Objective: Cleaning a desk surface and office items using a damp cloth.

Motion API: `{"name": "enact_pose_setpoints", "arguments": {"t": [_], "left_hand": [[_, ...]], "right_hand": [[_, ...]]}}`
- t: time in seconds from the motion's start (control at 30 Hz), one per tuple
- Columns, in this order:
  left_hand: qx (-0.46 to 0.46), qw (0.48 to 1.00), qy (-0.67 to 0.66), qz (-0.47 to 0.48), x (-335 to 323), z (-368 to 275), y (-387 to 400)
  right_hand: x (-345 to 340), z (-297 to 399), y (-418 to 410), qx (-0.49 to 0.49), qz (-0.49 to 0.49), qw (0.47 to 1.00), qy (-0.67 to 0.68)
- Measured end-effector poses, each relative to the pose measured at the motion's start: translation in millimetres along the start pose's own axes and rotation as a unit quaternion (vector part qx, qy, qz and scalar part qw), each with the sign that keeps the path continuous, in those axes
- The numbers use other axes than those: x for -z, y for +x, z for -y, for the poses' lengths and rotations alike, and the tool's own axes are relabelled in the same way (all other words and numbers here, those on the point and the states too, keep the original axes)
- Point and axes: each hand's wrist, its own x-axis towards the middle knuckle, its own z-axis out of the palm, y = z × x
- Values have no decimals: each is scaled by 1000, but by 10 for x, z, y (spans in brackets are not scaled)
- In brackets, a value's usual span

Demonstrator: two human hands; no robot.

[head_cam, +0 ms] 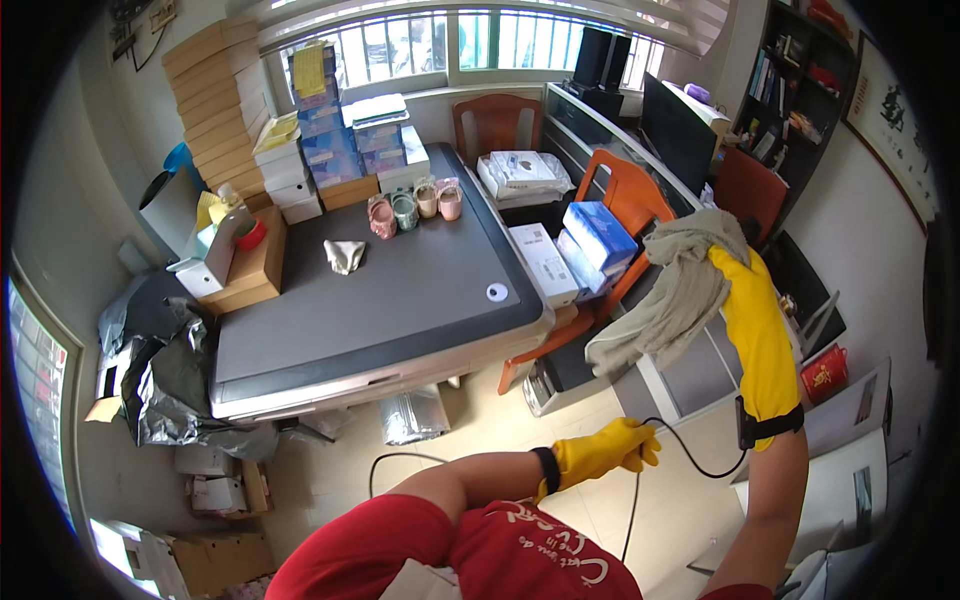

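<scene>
My right hand, in a long yellow rubber glove, is raised at the right and grips a greyish-green cloth. The cloth hangs in folds from the fingers, beside an orange-brown wooden chair. My left hand, also in a yellow rubber glove, is low in front of my red shirt. Its fingers are curled around a thin black cable, which loops over to the black band on my right wrist. Another length of cable drops below the left hand towards the tiled floor.
A dark-topped table bears small baby shoes, a crumpled pale cloth, and stacked boxes. Blue and white boxes fill the near chair. Black plastic sheeting hangs at the table's left. A monitor stands at right.
</scene>
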Motion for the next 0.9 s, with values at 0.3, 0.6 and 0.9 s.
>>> {"name": "enact_pose_setpoints", "arguments": {"t": [0.3,0.6,0.9], "left_hand": [[-15,998,40,48,725,-1153,298],[-30,996,-5,-88,1828,-790,365],[-129,951,-106,-260,2290,-716,-607]], "right_hand": [[-183,-867,1948,-19,98,995,-2],[-1149,-1005,3140,379,232,847,-291],[-2914,209,3377,52,40,998,-5]]}}
